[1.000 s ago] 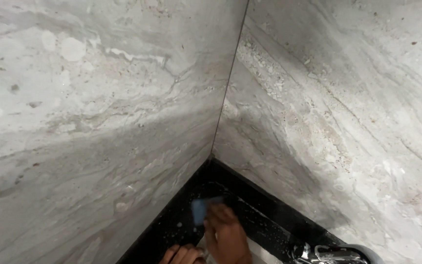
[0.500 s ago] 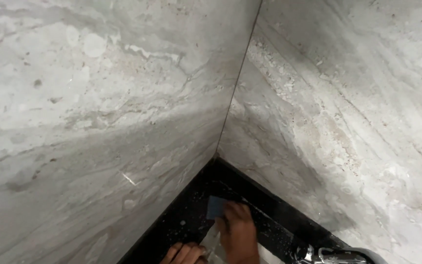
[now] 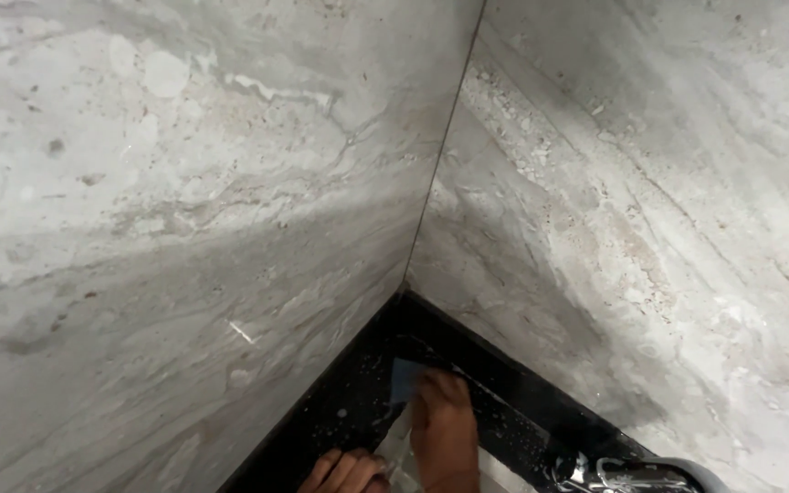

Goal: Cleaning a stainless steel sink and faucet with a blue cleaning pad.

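My right hand presses a small blue pad onto the wet black counter, close to the corner where two grey marble walls meet. Only the pad's far end shows beyond my fingers. My left hand rests with its fingers curled on the black surface at the bottom edge, just left of the right hand. I cannot tell whether it holds anything.
Two grey veined marble walls rise from the counter and meet in a vertical seam. A shiny metal fixture sits at the bottom right. A pale strip lies between my hands.
The view has shifted so the corner and my hands sit slightly further right. My right hand has kept the blue pad near the corner with small moves.
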